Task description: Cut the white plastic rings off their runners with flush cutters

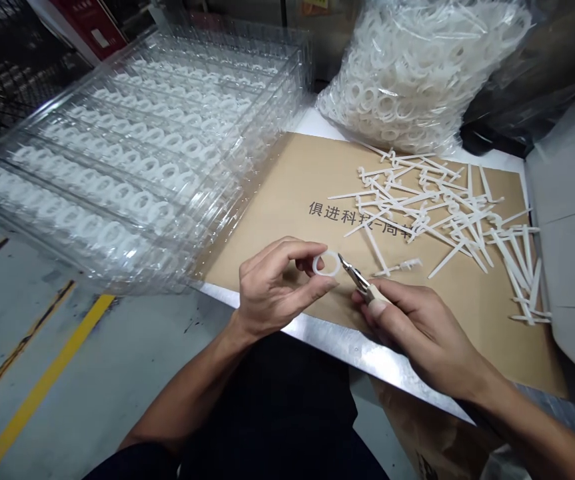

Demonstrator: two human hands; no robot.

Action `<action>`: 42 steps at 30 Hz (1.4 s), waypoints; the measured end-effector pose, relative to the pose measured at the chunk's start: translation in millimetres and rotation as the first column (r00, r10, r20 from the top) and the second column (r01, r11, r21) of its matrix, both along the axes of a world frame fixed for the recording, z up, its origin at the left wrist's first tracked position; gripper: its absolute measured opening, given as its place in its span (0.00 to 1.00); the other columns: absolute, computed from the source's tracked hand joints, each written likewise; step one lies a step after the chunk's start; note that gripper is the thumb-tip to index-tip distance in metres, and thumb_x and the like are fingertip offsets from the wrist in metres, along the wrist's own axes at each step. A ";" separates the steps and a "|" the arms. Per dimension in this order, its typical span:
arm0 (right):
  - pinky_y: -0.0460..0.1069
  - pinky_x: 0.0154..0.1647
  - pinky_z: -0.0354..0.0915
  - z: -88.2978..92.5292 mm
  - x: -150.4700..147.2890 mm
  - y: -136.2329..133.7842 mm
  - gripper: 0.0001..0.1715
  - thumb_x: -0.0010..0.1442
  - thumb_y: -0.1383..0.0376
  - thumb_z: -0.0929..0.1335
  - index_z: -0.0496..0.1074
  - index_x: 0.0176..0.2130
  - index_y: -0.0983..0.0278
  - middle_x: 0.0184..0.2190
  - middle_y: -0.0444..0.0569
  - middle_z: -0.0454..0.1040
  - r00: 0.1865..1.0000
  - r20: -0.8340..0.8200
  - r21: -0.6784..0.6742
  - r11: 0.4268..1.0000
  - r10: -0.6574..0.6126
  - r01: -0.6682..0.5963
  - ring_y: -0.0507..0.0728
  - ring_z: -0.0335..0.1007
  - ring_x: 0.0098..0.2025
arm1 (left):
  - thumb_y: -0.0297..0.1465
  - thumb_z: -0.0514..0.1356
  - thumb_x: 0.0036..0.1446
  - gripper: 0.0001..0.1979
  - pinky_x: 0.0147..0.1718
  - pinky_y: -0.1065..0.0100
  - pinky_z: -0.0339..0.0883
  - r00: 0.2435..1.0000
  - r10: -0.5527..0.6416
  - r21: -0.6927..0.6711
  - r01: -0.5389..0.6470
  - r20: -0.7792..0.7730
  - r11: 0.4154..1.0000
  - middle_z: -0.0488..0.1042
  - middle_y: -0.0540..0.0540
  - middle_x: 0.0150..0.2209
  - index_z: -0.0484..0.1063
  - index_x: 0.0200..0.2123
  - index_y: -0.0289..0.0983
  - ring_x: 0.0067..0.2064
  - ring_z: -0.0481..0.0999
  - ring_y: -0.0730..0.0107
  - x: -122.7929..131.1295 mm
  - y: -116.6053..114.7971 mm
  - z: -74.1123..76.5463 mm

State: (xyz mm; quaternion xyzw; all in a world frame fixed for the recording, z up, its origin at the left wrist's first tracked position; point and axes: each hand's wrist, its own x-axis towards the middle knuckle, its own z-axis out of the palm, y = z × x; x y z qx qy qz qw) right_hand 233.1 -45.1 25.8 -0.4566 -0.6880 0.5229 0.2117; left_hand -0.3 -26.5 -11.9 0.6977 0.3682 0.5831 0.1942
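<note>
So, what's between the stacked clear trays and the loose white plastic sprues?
In the head view, a tan cardboard sheet printed with black Chinese characters lies between the stacked clear trays and the white plastic sprues.

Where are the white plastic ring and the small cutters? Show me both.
White plastic ring [330,254], head view, upper rim.
Small cutters [358,280], head view, metal head.
</note>
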 end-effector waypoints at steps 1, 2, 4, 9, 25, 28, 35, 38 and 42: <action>0.48 0.25 0.58 0.1 0.1 -0.1 0.20 0.77 0.56 0.60 0.74 0.42 0.64 0.26 0.43 0.66 1.000 -0.007 -0.017 1.000 -0.003 0.003 0.53 0.60 0.26 | 0.32 0.75 0.57 0.18 0.31 0.70 0.75 1.000 0.004 -0.003 -0.004 0.002 1.000 0.79 0.48 0.33 0.78 0.49 0.35 0.32 0.79 0.71 0.0 0.1 -0.2; 0.48 0.25 0.58 0.3 0.2 -0.2 0.19 0.77 0.57 0.60 0.74 0.42 0.64 0.26 0.43 0.66 1.000 -0.012 -0.031 0.999 -0.006 0.006 0.53 0.60 0.26 | 0.32 0.75 0.56 0.19 0.31 0.70 0.75 1.000 0.005 -0.007 -0.005 0.003 1.000 0.79 0.47 0.33 0.79 0.49 0.35 0.32 0.79 0.71 0.1 0.1 -0.5; 0.48 0.25 0.58 1.1 0.2 -0.3 0.19 0.77 0.57 0.61 0.74 0.42 0.64 0.26 0.43 0.66 1.000 -0.018 -0.047 0.999 -0.010 0.009 0.52 0.59 0.25 | 0.33 0.76 0.55 0.19 0.30 0.70 0.74 1.000 0.010 -0.016 -0.009 0.009 1.000 0.78 0.47 0.32 0.79 0.48 0.35 0.32 0.79 0.70 0.3 0.2 -0.8; 0.48 0.24 0.58 2.4 -0.5 -0.3 0.18 0.76 0.58 0.61 0.74 0.41 0.64 0.26 0.43 0.67 1.000 -0.026 -0.047 0.999 -0.011 0.010 0.52 0.60 0.25 | 0.37 0.74 0.58 0.18 0.30 0.70 0.74 0.999 0.031 -0.014 -0.031 -0.008 0.999 0.78 0.48 0.31 0.79 0.47 0.36 0.31 0.78 0.71 1.0 0.3 -0.3; 0.47 0.24 0.58 1.9 0.0 -0.2 0.18 0.76 0.58 0.61 0.75 0.41 0.64 0.26 0.44 0.67 1.000 -0.021 -0.049 0.999 -0.017 0.016 0.52 0.59 0.24 | 0.36 0.73 0.59 0.16 0.30 0.71 0.74 0.998 0.039 0.002 -0.039 -0.039 0.999 0.78 0.49 0.31 0.78 0.47 0.36 0.31 0.79 0.73 1.4 0.1 1.6; 0.47 0.24 0.58 1.0 -0.4 0.1 0.18 0.76 0.58 0.61 0.75 0.42 0.63 0.27 0.44 0.68 1.000 -0.019 -0.061 0.998 -0.020 0.019 0.52 0.59 0.25 | 0.33 0.74 0.58 0.16 0.30 0.71 0.74 0.998 0.039 0.009 -0.039 -0.044 0.999 0.78 0.49 0.32 0.78 0.47 0.36 0.31 0.79 0.73 1.0 0.1 1.3; 0.48 0.24 0.59 1.0 0.8 -0.7 0.17 0.76 0.57 0.62 0.76 0.43 0.63 0.27 0.44 0.69 0.999 -0.009 -0.062 0.998 -0.033 0.033 0.53 0.60 0.25 | 0.37 0.73 0.59 0.16 0.30 0.71 0.73 0.998 0.047 -0.007 -0.047 -0.042 0.999 0.79 0.49 0.31 0.78 0.46 0.36 0.30 0.78 0.73 1.9 0.0 1.4; 0.48 0.24 0.59 1.6 1.1 -0.8 0.17 0.75 0.57 0.62 0.76 0.43 0.63 0.27 0.44 0.68 0.999 -0.003 -0.052 0.998 -0.036 0.036 0.53 0.60 0.25 | 0.37 0.73 0.59 0.15 0.28 0.72 0.73 0.997 0.057 0.009 -0.057 -0.051 0.998 0.78 0.50 0.30 0.78 0.44 0.36 0.29 0.77 0.74 2.4 0.7 3.7; 0.48 0.24 0.59 1.9 1.0 -0.8 0.17 0.75 0.58 0.62 0.76 0.43 0.63 0.27 0.44 0.69 0.999 -0.004 -0.048 0.998 -0.037 0.036 0.53 0.61 0.25 | 0.38 0.72 0.60 0.14 0.27 0.73 0.72 0.996 0.063 0.020 -0.061 -0.069 0.998 0.78 0.50 0.29 0.78 0.43 0.36 0.29 0.76 0.75 2.7 1.1 6.1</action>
